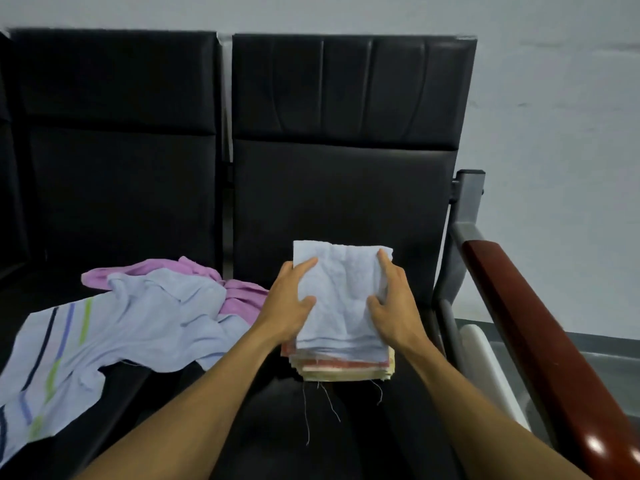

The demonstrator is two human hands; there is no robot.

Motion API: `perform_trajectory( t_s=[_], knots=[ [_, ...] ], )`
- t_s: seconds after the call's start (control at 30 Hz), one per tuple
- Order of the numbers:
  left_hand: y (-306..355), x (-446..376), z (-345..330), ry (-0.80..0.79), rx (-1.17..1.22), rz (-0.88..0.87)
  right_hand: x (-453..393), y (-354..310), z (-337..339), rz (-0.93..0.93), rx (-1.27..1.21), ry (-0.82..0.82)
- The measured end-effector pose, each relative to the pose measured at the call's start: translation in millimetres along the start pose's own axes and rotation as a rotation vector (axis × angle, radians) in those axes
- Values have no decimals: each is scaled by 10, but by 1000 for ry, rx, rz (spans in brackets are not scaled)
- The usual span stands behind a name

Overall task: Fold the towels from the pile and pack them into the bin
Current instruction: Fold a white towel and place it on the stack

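1. In the lower middle of the frame we see a stack of folded towels (341,367) resting on the black seat (339,188) of a chair on the right side of the frame.
2. The top piece is a pale blue folded towel (341,292), roughly square and a little wrinkled; under it we see layers edged in red, white and pale yellow, with a few loose threads hanging from the front edge.
3. The left hand (289,303) lies against the left side of the stack, its fingers stretched along the edge of the blue towel and its thumb pressing on the top.
4. The right hand (393,299) mirrors it on the right side, fingers reaching along the far right edge and thumb lying on the cloth. Both hands clasp the stack between them; neither is closed into a fist.
5. At the lower left of the frame, on the neighbouring black seat (117,188), lies the loose pile: a crumpled pale blue towel with dark blue, light blue and green stripes (104,337), and a pink towel (239,292) partly under it, reaching just beside the left hand.
6. At the right edge we see a chair armrest with a glossy reddish-brown top (540,327) on a grey metal frame.
7. Beyond the armrest, low in the right of the frame, a grey container with a white rim (491,372) shows only in part; we cannot tell what it holds.
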State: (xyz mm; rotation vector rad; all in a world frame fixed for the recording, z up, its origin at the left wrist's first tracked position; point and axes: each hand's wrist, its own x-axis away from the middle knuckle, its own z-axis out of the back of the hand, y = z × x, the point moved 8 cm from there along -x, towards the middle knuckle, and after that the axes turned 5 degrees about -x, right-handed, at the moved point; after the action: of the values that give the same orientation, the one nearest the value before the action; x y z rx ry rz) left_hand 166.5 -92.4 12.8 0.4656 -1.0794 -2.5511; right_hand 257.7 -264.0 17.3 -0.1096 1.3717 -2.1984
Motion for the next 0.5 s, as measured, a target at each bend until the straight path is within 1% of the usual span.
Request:
perform_trajectory(
  t_s=[0.07, 0.1, 0.13, 0.17, 0.2, 0.27, 0.3, 0.33, 0.37, 0.43, 0.5],
  knots=[
    [-178, -100, -273, -138, -91, 75, -77, 244, -120, -88, 68, -45],
    [-278, -96, -413, -219, -165, 109, -74, 382, -170, -156, 116, -56],
    [-364, -93, -510, -265, -261, 124, -61, 493, -186, -204, 191, -42],
    [-403, -94, -557, -254, -346, 118, -49, 543, -168, -203, 287, 0],
    [-389, -107, -513, -181, -399, 96, -58, 500, -130, -142, 371, 64],
    [-274, -167, -371, 0, -408, 25, -111, 329, -98, 23, 418, 149],
    [-206, -206, -325, 50, -395, -16, -157, 266, -136, 71, 417, 136],
    [-167, -252, -333, 51, -390, -46, -214, 250, -212, 90, 428, 83],
    [-158, -300, -386, 12, -394, -63, -270, 275, -330, 88, 456, 4],
    [-239, -362, -583, -120, -431, -57, -319, 416, -589, 48, 551, -165],
    [-392, -376, -776, -203, -457, -31, -319, 614, -728, -9, 590, -239]
  ],
)
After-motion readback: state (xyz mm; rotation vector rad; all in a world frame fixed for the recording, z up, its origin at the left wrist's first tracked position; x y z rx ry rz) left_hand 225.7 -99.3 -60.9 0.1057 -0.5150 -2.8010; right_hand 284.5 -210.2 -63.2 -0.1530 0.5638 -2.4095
